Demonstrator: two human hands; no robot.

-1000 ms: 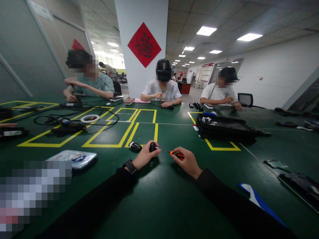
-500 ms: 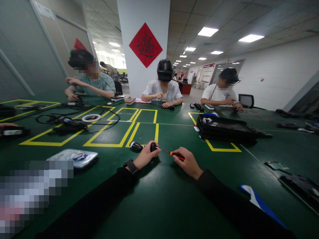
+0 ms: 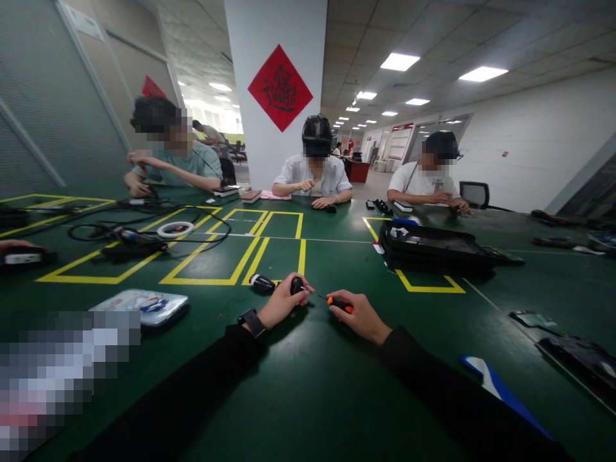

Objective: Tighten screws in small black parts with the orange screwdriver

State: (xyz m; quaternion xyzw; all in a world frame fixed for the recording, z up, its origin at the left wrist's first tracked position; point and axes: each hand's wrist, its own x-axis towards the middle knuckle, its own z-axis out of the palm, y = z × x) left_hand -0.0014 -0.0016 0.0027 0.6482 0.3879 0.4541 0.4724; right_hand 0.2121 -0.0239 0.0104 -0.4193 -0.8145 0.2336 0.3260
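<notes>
My left hand (image 3: 282,303), with a dark watch on its wrist, is closed around a small black part (image 3: 296,285). My right hand (image 3: 362,314) grips an orange and black screwdriver (image 3: 341,304) by its handle. The thin shaft points left and its tip meets or nearly meets the black part; the exact contact is too small to tell. Just left of my left hand, a black and white rounded object (image 3: 262,283) lies on the green table (image 3: 298,398).
A clear case (image 3: 154,305) lies on the left, with black cables (image 3: 129,237) and a white ring (image 3: 176,229) behind it. Black trays (image 3: 433,247) stand at the right, near a blue and white object (image 3: 505,394) and circuit boards (image 3: 577,359). Three people sit across the table.
My right hand has shifted slightly left, and the screwdriver handle has turned a little in its fingers. My left hand still holds the black part in nearly the same place.
</notes>
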